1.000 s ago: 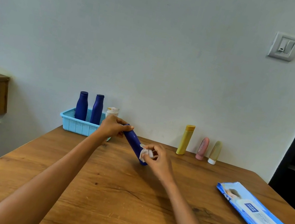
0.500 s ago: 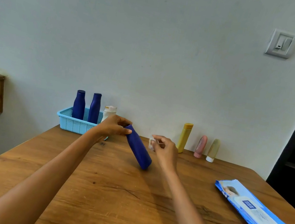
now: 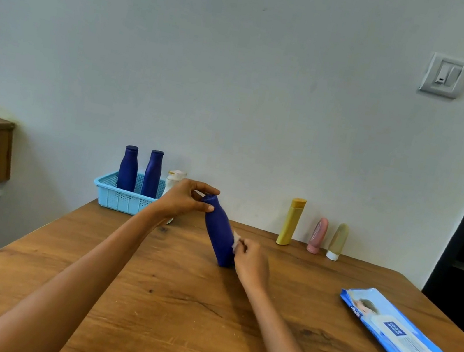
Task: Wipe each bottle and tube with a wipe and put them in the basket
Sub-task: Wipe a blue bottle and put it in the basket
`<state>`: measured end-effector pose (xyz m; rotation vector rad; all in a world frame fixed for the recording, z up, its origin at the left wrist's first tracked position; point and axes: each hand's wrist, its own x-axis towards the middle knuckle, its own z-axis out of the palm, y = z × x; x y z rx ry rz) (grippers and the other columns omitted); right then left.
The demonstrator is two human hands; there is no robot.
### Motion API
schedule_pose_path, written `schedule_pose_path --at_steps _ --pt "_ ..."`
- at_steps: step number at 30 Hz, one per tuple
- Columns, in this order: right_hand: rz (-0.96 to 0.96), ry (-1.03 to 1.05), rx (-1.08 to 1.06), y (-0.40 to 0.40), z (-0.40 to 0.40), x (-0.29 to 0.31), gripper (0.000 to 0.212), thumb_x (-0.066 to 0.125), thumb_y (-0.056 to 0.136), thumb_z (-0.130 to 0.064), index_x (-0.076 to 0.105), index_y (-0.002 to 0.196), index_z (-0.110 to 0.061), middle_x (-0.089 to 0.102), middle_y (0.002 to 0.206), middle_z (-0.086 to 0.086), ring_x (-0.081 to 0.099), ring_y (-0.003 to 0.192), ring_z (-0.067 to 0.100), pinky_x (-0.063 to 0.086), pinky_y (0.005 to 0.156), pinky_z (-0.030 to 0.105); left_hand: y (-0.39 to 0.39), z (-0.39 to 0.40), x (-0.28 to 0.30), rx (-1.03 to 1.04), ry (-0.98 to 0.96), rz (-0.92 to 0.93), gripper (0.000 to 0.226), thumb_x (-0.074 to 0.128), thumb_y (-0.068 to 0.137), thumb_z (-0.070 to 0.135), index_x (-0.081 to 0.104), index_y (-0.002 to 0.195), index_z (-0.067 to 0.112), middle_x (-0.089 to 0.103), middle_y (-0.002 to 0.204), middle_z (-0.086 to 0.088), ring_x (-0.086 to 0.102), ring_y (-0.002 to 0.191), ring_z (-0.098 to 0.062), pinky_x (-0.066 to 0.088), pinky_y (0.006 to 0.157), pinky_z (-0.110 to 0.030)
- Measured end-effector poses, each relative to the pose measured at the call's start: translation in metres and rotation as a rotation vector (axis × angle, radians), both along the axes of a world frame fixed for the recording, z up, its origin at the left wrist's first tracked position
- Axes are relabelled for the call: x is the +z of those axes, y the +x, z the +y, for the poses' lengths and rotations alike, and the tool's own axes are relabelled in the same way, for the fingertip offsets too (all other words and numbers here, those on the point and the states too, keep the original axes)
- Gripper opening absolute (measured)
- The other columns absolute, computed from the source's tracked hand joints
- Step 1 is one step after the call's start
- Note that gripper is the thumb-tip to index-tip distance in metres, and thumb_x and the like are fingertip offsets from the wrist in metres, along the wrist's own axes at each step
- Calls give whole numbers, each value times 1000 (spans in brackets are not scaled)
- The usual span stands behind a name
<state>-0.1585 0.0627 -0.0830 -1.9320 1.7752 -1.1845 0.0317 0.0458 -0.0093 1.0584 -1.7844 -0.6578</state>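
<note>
The dark blue bottle [image 3: 219, 232] stands tilted on the wooden bench [image 3: 178, 305], its base on the bench surface and its cap end leaning toward the light blue basket [image 3: 121, 197]. The left hand [image 3: 182, 198] takes the cap end of this bottle, with the thumb and fingers curled round it in a closed grip. The right hand [image 3: 251, 263] is at the lower right side of the same bottle, its fingers pinched together on a small white wipe [image 3: 236, 239] that touches the bottle wall. The basket sits at the far left edge of the bench, against the wall, just left of the left hand. Inside the basket stand two dark blue bottles [image 3: 139, 171], upright and side by side, with a white bottle [image 3: 174, 180] at the basket's right end, partly hidden by the left hand. Well to the right of the basket, along the wall, stand a yellow bottle [image 3: 290, 221], a pink tube [image 3: 317, 234] and a pale olive tube [image 3: 337, 241] with a white cap, each apart from the next. A blue pack of wipes [image 3: 408, 343] lies flat on the bench, far right of the basket and nearer the person. A light switch [image 3: 444, 75] is mounted on the wall above the tubes.
</note>
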Motion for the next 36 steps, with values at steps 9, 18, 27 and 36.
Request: schedule_pose_path --at_steps 9,18,27,36 --pt "-211 -153 180 18 7 31 26 47 97 -21 58 121 -16 62 119 -1 53 99 6 45 79 21 1 3 4 -98 35 8 35 65 82 1 61 113 18 64 109 2 63 96 -11 55 76 -21" --pt "1 -249 173 13 9 21 41 44 98 -14 43 139 -19 52 135 -4 51 121 13 48 93 26 -6 5 -3 -33 -45 -49 37 66 84 5 60 118 15 61 112 5 60 97 -7 51 77 -16" --pt "1 -37 75 9 7 7 22 47 97 -16 62 112 -13 67 107 2 62 97 13 46 75 20 -6 -1 -4 7 -4 4 32 70 81 15 63 113 16 66 98 4 63 92 -10 51 71 -16" --pt "-192 -362 280 30 16 34 38 55 93 -9 55 130 -16 59 130 -2 52 115 2 37 80 -4 -10 -1 -11 45 21 -23 34 76 76 21 62 104 7 66 87 -5 63 71 -7 49 60 -10"
